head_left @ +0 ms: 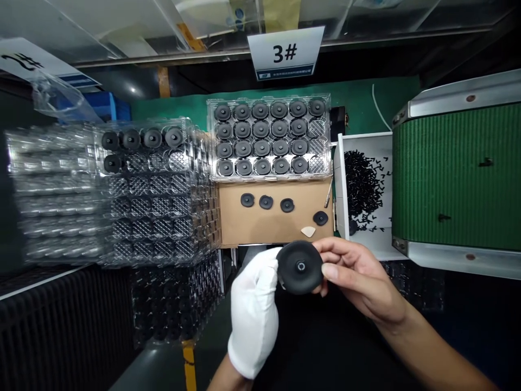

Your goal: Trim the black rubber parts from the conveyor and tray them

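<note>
Black disc (pixel 300 267) sits held between your two hands, just below the cardboard sheet (pixel 244 231). Your white-gloved left hand (pixel 253 312) closes around its left edge, while your bare right hand (pixel 358 277) grasps its right side, thumb against the face. Four similar discs (pixel 266 202) lie on the cardboard, with a pale triangular piece (pixel 308 232) near your fingers. Beyond them, more discs fill a clear plastic tray (pixel 325 163).
</note>
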Motion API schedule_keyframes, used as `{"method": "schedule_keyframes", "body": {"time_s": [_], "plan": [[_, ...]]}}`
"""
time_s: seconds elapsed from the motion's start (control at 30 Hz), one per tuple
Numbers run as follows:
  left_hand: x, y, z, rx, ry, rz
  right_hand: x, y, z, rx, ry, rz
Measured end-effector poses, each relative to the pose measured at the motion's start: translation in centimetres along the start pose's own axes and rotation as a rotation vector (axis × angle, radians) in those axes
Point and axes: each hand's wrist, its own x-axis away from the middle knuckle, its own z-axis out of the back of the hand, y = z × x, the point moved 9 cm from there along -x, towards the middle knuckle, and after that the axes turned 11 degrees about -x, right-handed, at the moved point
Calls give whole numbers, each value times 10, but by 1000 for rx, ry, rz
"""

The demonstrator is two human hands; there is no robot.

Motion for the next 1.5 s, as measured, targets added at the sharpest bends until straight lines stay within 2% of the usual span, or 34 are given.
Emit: {"method": "schedule_keyframes", "body": {"time_s": [0.17, 0.4, 0.5, 0.63, 0.8, 0.97, 1.27, 1.5], "plan": [[1, 1, -3, 43, -23, 2, -3, -2, 2, -86, 36, 43], [-2, -16, 0, 100, 20, 64, -15, -3, 4, -150, 135, 78], [-4, -9, -3, 167, 1, 85, -25, -8, 1, -149, 161, 103], [-14, 9, -2, 230, -2, 67, -48, -25, -18, -171, 107, 117], [-40, 25, 8, 294, 36, 61, -77, -58, -37, -94, 116, 198], [-64, 35, 18, 284, 40, 59, -101, -79, -44, -7, 142, 215], [-85, 38, 33, 227, 57, 57, -125, -82, -52, -48, 126, 170], [-93, 35, 36, 235, 60, 78, -133, -81, -52, -59, 156, 140]]}}
